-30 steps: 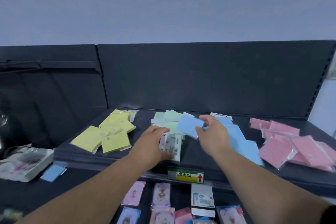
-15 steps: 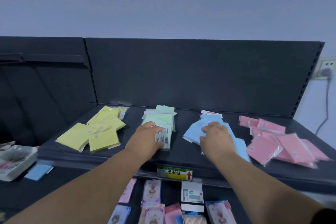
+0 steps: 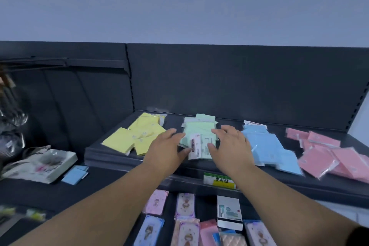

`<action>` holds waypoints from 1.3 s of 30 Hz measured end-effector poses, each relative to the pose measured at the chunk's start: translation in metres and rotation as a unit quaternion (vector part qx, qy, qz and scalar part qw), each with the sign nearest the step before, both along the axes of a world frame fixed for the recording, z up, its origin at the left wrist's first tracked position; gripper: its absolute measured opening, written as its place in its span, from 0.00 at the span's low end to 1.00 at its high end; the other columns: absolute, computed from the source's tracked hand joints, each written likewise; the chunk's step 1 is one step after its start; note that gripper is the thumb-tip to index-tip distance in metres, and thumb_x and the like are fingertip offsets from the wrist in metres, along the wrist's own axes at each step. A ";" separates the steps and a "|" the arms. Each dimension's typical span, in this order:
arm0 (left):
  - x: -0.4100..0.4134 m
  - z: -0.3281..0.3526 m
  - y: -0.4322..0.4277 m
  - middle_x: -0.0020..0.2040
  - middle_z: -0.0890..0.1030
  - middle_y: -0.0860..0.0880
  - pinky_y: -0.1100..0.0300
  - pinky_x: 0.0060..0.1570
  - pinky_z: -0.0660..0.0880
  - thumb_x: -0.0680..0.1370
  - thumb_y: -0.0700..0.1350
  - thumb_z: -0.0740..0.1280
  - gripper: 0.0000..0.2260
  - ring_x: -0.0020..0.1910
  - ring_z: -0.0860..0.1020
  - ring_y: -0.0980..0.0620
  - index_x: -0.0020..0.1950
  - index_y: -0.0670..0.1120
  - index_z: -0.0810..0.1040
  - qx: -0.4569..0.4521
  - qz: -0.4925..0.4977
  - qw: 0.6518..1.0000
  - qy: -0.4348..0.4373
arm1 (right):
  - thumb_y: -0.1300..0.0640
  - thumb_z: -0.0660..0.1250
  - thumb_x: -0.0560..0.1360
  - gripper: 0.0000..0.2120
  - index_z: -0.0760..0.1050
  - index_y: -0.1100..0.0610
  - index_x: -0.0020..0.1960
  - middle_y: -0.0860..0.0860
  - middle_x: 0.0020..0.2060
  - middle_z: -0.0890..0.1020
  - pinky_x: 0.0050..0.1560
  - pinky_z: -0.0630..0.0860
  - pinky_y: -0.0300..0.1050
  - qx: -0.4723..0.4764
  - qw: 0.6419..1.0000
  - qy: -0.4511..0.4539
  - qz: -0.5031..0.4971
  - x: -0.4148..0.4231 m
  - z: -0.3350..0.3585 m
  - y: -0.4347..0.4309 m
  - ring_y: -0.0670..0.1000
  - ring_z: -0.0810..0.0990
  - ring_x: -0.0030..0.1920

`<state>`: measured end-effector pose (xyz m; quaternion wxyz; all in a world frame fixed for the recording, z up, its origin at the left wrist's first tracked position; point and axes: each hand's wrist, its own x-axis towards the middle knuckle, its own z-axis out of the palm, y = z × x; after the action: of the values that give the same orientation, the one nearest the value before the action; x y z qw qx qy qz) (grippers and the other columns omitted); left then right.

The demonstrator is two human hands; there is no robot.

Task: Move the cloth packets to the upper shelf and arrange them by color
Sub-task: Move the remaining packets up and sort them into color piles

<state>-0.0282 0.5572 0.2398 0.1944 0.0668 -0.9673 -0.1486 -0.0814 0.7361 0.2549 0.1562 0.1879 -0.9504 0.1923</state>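
Right hand (image 3: 231, 144) has left the pale-blue plastic-wrapped packets (image 3: 263, 143); with the left hand (image 3: 165, 146), both open-fingered, it flanks the mint-green cloth-packet stack (image 3: 199, 135).

— On the shelf (image 3: 173, 121)?
— Four piles in a row: left pile (image 3: 137, 136), second pile (image 3: 199, 132), third pile (image 3: 265, 142), right pile (image 3: 329, 152).
— By the second pile?
— At its left edge the left hand (image 3: 165, 146), at its right the right hand (image 3: 231, 144).
— Below, in front?
— A box (image 3: 229, 213) among cards (image 3: 185, 205).
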 end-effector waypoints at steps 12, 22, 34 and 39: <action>0.172 -0.008 -0.216 0.78 0.55 0.51 0.53 0.73 0.49 0.78 0.64 0.57 0.32 0.76 0.53 0.50 0.78 0.56 0.51 -0.056 0.149 0.987 0.010 | 0.42 0.60 0.78 0.29 0.57 0.45 0.76 0.48 0.76 0.59 0.76 0.54 0.50 0.031 0.988 0.000 0.153 0.138 -0.013 -0.239 0.50 0.57 0.75; 0.289 -0.039 -0.368 0.78 0.52 0.52 0.51 0.74 0.51 0.77 0.65 0.57 0.32 0.77 0.51 0.49 0.77 0.57 0.51 -0.036 0.245 0.968 -0.044 | 0.41 0.60 0.78 0.32 0.53 0.45 0.78 0.48 0.77 0.56 0.76 0.52 0.50 0.061 0.968 -0.038 0.239 0.224 -0.049 -0.411 0.50 0.55 0.76; 0.258 -0.089 -0.449 0.79 0.50 0.52 0.49 0.75 0.48 0.77 0.64 0.57 0.33 0.77 0.49 0.48 0.78 0.57 0.49 -0.016 0.283 0.952 -0.113 | 0.39 0.60 0.77 0.34 0.51 0.46 0.78 0.49 0.78 0.54 0.76 0.52 0.51 0.091 0.960 -0.094 0.249 0.173 -0.102 -0.489 0.50 0.53 0.77; 0.213 -0.110 -0.476 0.79 0.49 0.51 0.49 0.74 0.47 0.78 0.64 0.57 0.33 0.77 0.49 0.48 0.78 0.56 0.49 0.003 0.297 0.942 -0.153 | 0.39 0.59 0.78 0.35 0.48 0.47 0.78 0.49 0.78 0.52 0.75 0.53 0.51 0.105 0.957 -0.153 0.225 0.118 -0.137 -0.501 0.51 0.54 0.76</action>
<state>0.1849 0.0815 0.1302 0.0791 0.3736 -0.9212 -0.0747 0.0366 0.2347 0.1175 -0.0587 0.3805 -0.9110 0.1480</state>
